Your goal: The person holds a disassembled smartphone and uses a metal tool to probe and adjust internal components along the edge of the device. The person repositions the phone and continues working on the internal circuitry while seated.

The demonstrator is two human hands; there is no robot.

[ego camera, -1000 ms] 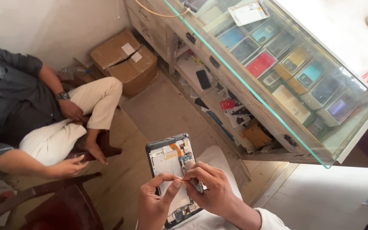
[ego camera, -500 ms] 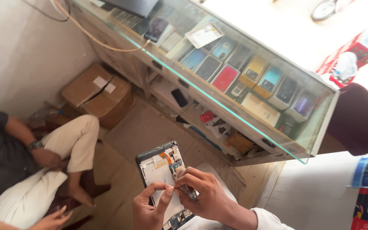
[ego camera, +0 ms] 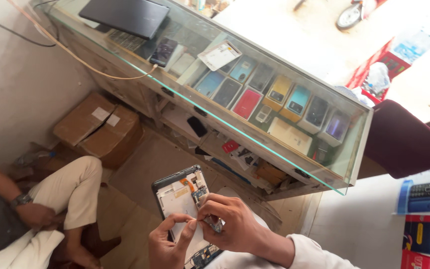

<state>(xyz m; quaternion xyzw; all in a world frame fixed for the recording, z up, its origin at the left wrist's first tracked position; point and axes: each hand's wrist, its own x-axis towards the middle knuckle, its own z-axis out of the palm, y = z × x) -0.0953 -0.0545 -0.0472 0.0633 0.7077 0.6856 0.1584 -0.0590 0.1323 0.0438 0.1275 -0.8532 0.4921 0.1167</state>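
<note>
An opened tablet [ego camera: 177, 194] with its back cover off shows a white inner plate and small circuit parts, low in the middle of the view. My left hand [ego camera: 167, 244] holds its lower edge, thumb and finger pinching near the middle. My right hand [ego camera: 230, 224] rests over the tablet's right side, fingertips pressed on the inner parts beside a small metallic piece. A white sleeve [ego camera: 314, 254] covers my right forearm.
A glass display counter [ego camera: 255, 114] with several phones and boxes stands ahead, a dark laptop [ego camera: 125, 15] on top. Cardboard boxes [ego camera: 100, 127] sit on the floor at left. A seated person in light trousers [ego camera: 70, 194] is at lower left.
The view has swung right and up, so the seated person slid toward the left edge. Both hands stay on the tablet, which sits a little lower and more central.
</note>
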